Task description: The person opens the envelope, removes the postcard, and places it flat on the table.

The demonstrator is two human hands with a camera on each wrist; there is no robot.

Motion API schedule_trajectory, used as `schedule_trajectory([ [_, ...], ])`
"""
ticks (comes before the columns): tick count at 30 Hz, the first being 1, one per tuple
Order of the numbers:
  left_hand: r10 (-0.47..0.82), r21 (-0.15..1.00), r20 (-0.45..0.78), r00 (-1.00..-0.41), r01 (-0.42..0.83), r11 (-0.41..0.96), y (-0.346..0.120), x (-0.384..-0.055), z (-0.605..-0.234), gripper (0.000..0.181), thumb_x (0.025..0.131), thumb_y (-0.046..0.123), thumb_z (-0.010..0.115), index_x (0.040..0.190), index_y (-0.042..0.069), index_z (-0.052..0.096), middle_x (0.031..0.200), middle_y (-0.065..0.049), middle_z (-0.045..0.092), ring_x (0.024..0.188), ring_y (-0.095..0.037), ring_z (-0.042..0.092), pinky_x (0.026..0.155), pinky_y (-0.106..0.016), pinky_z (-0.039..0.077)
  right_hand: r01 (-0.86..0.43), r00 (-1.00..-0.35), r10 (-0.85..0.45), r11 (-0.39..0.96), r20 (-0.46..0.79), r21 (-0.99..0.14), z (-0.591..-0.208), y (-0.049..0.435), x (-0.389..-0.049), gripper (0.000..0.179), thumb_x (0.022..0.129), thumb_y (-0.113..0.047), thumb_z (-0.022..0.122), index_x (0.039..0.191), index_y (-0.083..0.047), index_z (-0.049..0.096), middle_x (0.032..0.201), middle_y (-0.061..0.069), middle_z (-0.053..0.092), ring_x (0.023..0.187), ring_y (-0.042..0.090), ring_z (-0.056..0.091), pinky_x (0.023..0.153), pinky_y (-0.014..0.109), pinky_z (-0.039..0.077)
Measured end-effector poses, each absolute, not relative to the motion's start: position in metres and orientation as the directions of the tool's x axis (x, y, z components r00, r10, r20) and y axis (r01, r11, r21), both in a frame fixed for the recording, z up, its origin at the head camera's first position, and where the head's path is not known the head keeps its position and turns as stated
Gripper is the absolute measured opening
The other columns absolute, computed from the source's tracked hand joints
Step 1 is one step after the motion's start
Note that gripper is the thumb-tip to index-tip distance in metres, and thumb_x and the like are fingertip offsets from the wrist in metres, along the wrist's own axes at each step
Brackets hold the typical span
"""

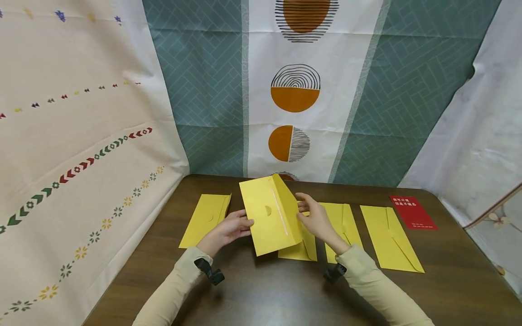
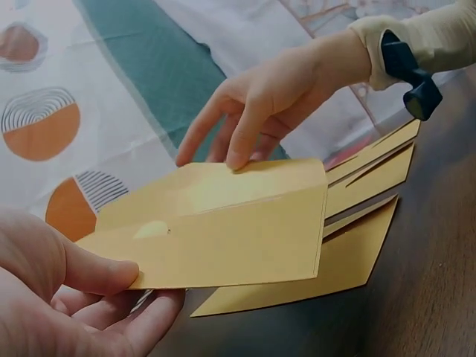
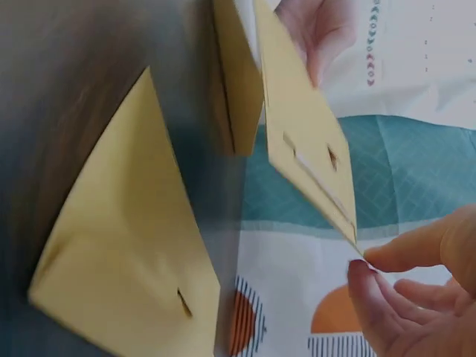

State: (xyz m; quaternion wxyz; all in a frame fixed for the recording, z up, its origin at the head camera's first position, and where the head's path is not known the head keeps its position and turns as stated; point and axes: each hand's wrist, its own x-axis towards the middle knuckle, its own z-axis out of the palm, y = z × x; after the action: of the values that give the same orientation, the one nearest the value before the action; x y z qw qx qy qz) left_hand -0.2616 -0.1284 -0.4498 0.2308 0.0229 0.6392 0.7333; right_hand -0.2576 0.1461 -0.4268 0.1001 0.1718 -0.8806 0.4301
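Yellow envelope (image 1: 261, 233) is center frame, tilted and held up over the tabletop (image 1: 281, 296). Left hand (image 1: 228, 228): fingers grip its left edge, thumb on the near face, probably to steady the body. Right hand (image 1: 318, 219): thumb and fingertips pinch the edge of the raised flap (image 1: 288, 208), likely to control it without creasing the paper. White strip (image 1: 280, 213) shows beside the fold; can't tell what it is. Further out, one envelope (image 1: 204, 221) lies left of center; a partly covered envelope (image 1: 309, 250) sits below the held one, then another envelope (image 1: 342, 217) and the rightmost envelope (image 1: 389, 235), spaced apart, presumably for easy pickup. Red card (image 1: 413, 212) lies at right, beyond them.
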Motion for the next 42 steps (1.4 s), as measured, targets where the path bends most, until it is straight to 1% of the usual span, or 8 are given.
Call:
schedule_trajectory([
  [4,0.398,0.950,-0.258,-0.880,-0.307,-0.062,-0.1271,-0.2619,-0.4510,0.049,0.097,0.003,0.051,0.143,-0.002,0.038,0.127,-0.013,0.064,0.099,-0.014,0.067,0.099,-0.044,0.049,-0.444,-0.892,-0.212,0.575,0.399,-0.687,-0.4259,0.1520,-0.2586,0.058,0.081,0.004,0.068,0.136,-0.003,0.050,0.114,0.020,0.064,0.097,0.032,0.064,0.076,0.044,0.056],
  [9,0.425,0.950,-0.250,-0.870,-0.305,-0.065,-0.1266,-0.2630,-0.4518,0.047,0.098,0.005,0.050,0.144,-0.001,0.038,0.127,-0.010,0.064,0.103,-0.014,0.066,0.103,-0.045,0.045,-0.522,-0.842,-0.265,0.625,0.471,-0.580,-0.4261,0.1549,-0.2603,0.059,0.078,0.007,0.070,0.133,-0.001,0.053,0.115,0.019,0.060,0.099,0.033,0.059,0.076,0.044,0.055],
  [14,0.461,0.947,-0.236,-0.855,-0.309,-0.089,-0.1250,-0.2655,-0.4502,0.046,0.099,0.005,0.048,0.143,-0.001,0.038,0.124,-0.007,0.065,0.105,-0.014,0.065,0.105,-0.046,0.044,-0.624,-0.765,-0.351,0.611,0.540,-0.487,-0.4261,0.1536,-0.2584,0.054,0.076,0.015,0.068,0.127,0.001,0.057,0.105,0.016,0.062,0.091,0.026,0.061,0.073,0.037,0.057],
  [17,0.483,0.942,-0.232,-0.844,-0.319,-0.107,-0.1242,-0.2653,-0.4484,0.045,0.099,0.004,0.047,0.143,-0.002,0.038,0.123,-0.006,0.065,0.106,-0.014,0.064,0.105,-0.045,0.044,-0.664,-0.734,-0.392,0.583,0.555,-0.468,-0.4256,0.1525,-0.2571,0.049,0.077,0.015,0.068,0.123,0.002,0.058,0.100,0.014,0.063,0.087,0.021,0.063,0.071,0.031,0.057],
  [24,0.530,0.927,-0.221,-0.818,-0.345,-0.146,-0.1240,-0.2639,-0.4456,0.046,0.100,0.003,0.045,0.145,0.000,0.036,0.124,-0.004,0.064,0.109,-0.015,0.063,0.102,-0.041,0.047,-0.608,-0.787,-0.345,0.577,0.512,-0.545,-0.4242,0.1514,-0.2558,0.030,0.086,0.002,0.066,0.116,0.000,0.063,0.097,0.010,0.066,0.084,0.018,0.064,0.070,0.028,0.057],
  [29,0.551,0.924,-0.213,-0.807,-0.349,-0.154,-0.1232,-0.2643,-0.4456,0.044,0.100,0.003,0.044,0.144,0.000,0.037,0.123,-0.003,0.064,0.109,-0.016,0.063,0.100,-0.039,0.048,-0.521,-0.853,-0.327,0.536,0.406,-0.664,-0.4220,0.1505,-0.2550,0.019,0.093,-0.009,0.062,0.111,-0.005,0.068,0.092,0.005,0.071,0.077,0.013,0.066,0.071,0.026,0.055],
  [34,0.569,0.925,-0.203,-0.797,-0.347,-0.157,-0.1211,-0.2650,-0.4477,0.041,0.101,0.003,0.043,0.142,-0.002,0.038,0.117,-0.001,0.066,0.107,-0.015,0.063,0.097,-0.036,0.051,-0.407,-0.897,-0.360,0.438,0.258,-0.802,-0.4207,0.1501,-0.2539,0.020,0.097,-0.014,0.058,0.110,-0.003,0.067,0.093,0.011,0.071,0.076,0.016,0.068,0.069,0.025,0.057],
  [42,0.586,0.927,-0.192,-0.787,-0.341,-0.154,-0.1186,-0.2650,-0.4503,0.041,0.101,0.003,0.044,0.141,-0.003,0.040,0.113,0.001,0.068,0.105,-0.014,0.065,0.092,-0.032,0.053,-0.289,-0.894,-0.428,0.330,0.131,-0.898,-0.4210,0.1525,-0.2533,0.025,0.098,-0.012,0.055,0.114,0.005,0.064,0.089,0.020,0.070,0.078,0.026,0.068,0.068,0.034,0.059],
])
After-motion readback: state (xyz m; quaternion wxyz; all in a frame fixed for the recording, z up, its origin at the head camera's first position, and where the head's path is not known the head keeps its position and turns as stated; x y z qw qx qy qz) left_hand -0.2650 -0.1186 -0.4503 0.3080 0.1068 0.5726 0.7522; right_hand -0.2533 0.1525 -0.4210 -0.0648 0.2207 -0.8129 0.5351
